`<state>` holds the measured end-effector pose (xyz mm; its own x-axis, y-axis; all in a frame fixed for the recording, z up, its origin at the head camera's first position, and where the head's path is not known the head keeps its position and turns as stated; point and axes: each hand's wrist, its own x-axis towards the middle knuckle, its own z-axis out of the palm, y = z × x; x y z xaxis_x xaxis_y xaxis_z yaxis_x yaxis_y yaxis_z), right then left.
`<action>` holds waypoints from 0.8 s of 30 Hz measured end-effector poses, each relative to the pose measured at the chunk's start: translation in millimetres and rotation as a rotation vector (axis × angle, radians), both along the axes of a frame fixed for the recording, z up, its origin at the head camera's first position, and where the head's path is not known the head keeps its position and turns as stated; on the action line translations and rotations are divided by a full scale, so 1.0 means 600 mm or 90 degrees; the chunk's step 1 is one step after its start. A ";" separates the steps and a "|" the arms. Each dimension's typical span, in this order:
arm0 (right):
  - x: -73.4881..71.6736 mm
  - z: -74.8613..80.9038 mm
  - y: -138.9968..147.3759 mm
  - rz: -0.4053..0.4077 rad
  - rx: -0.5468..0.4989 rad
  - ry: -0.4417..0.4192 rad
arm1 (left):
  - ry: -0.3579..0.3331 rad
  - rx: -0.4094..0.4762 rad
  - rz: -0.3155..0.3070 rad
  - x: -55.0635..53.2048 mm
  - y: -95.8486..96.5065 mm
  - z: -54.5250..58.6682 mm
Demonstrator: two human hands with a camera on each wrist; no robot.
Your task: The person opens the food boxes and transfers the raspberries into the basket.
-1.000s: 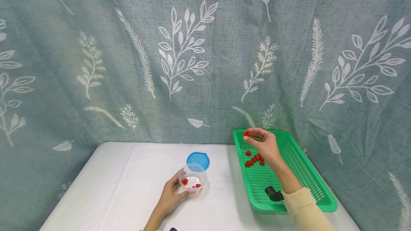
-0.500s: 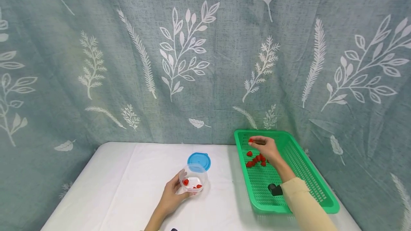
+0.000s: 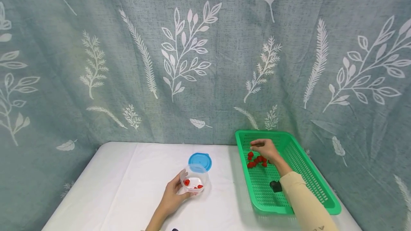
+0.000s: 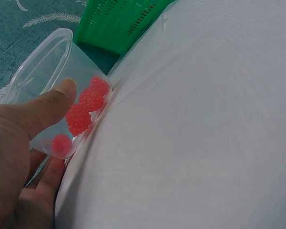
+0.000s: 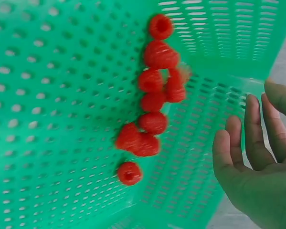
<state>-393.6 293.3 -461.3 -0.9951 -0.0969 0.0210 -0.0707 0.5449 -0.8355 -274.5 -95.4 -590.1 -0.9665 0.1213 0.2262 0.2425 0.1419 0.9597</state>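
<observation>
My left hand (image 3: pixel 173 195) grips a clear plastic tub (image 4: pixel 85 64), thumb on the near side and fingers round the far side. Its base sits at the white tablecloth, and several red raspberries (image 4: pixel 79 119) lie in the bottom. Over the far left part of a green perforated basket (image 3: pixel 248 184) is my right hand (image 3: pixel 269 151). In the right wrist view that hand (image 5: pixel 257 164) has its fingers spread apart with nothing between them. Several raspberries (image 5: pixel 153 123) lie in a cluster on the basket's floor, a short way from the fingertips.
A round blue lid (image 3: pixel 200 159) lies flat just behind the tub. White cloth (image 3: pixel 135 184) covers the table, stretching to the left of the tub. A patterned grey-green curtain (image 3: pixel 224 63) hangs along the table's back edge.
My right hand has lowered into the basket and let go of the raspberry it pinched; another raspberry shows beside the cluster's far end. My left hand keeps holding the tub in place.
</observation>
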 end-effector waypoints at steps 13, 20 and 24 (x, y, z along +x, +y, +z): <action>0.083 0.100 -0.091 0.120 -0.012 0.077 | 0.006 0.006 -0.002 0.001 0.000 -0.001; 0.137 0.120 -0.165 0.122 -0.003 0.133 | 0.023 -0.004 0.000 -0.001 -0.001 0.000; 0.156 0.095 -0.208 0.106 0.011 0.161 | 0.017 0.000 -0.006 -0.001 0.001 0.001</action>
